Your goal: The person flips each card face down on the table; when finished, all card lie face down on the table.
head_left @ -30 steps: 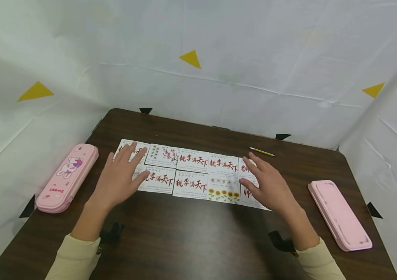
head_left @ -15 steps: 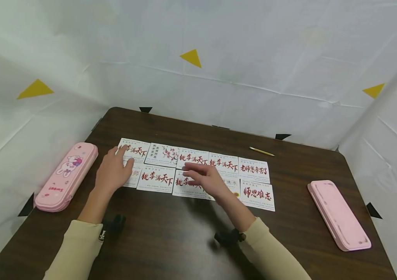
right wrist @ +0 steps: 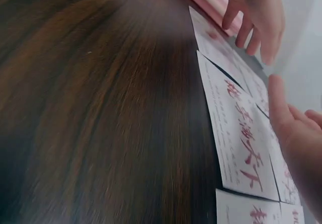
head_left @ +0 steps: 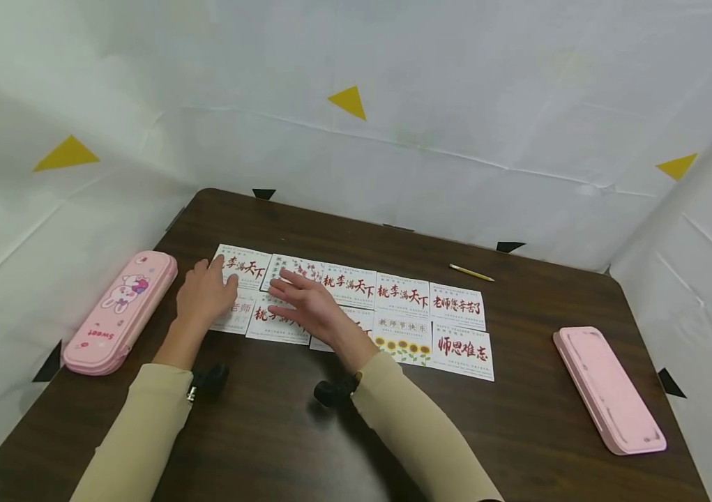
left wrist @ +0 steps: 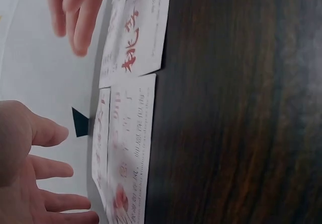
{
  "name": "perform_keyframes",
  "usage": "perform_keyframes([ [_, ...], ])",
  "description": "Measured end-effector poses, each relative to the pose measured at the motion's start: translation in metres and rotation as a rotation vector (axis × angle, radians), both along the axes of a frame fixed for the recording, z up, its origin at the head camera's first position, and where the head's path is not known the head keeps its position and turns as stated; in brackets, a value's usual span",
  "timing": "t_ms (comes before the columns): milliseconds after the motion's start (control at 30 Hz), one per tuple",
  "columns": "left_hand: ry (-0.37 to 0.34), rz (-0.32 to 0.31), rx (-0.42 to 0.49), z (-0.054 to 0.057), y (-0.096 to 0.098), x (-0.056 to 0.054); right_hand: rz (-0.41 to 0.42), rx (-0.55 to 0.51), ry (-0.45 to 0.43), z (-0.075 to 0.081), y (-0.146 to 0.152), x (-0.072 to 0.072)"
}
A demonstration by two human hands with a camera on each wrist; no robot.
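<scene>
Several white printed cards lie edge to edge in two rows on the dark wooden table (head_left: 255, 432). My left hand (head_left: 203, 296) hovers at the left end, near the top-left card (head_left: 245, 268) and the pale-lettered card (head_left: 230, 317) below it. Its fingers are spread and loosely bent, with nothing in them. Over the card with plum blossoms (head_left: 296, 263) and the red-lettered card (head_left: 264, 328) hangs my right hand (head_left: 314, 307), fingers extended and holding nothing. In the right wrist view, a gap shows between the right hand (right wrist: 297, 128) and the cards.
A pink pencil case (head_left: 120, 314) with a cartoon animal lies at the left edge. Another pink case (head_left: 609, 390) lies at the right. Behind the cards is a yellow pencil (head_left: 471, 272). White sheeting (head_left: 431, 104) encloses the far side and both sides.
My right hand has swept left from the right-end cards toward my left hand, uncovering the right-end cards. My left hand has shifted slightly left off the cards' lettering. The cards look unmoved.
</scene>
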State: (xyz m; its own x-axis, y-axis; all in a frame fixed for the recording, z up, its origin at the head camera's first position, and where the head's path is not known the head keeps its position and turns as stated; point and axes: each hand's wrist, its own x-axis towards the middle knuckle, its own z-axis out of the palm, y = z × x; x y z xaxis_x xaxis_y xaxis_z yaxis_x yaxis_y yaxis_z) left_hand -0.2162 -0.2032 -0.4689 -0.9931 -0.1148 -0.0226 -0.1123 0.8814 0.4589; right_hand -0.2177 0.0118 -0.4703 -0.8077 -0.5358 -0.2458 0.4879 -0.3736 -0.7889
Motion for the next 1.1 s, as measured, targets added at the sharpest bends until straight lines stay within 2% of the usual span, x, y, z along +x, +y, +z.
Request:
perform_keyframes([
  [133,-0.044,0.001,-0.019,-0.001,-0.001,-0.003,-0.006,-0.013,-0.025,0.0,-0.011,-0.005],
  [300,-0.064,0.011,-0.039,-0.002,0.003,-0.005,-0.003,0.006,-0.029,0.0,-0.018,-0.01],
  [567,-0.031,0.019,-0.043,-0.003,0.006,-0.007,-0.003,0.0,-0.083,-0.005,-0.02,-0.013],
  [733,0.001,0.02,-0.041,-0.004,0.006,-0.008,0.007,0.002,-0.069,-0.005,-0.019,-0.015],
  [1100,0.019,0.035,-0.024,-0.007,0.002,-0.009,0.031,-0.008,-0.077,-0.004,-0.024,-0.016],
])
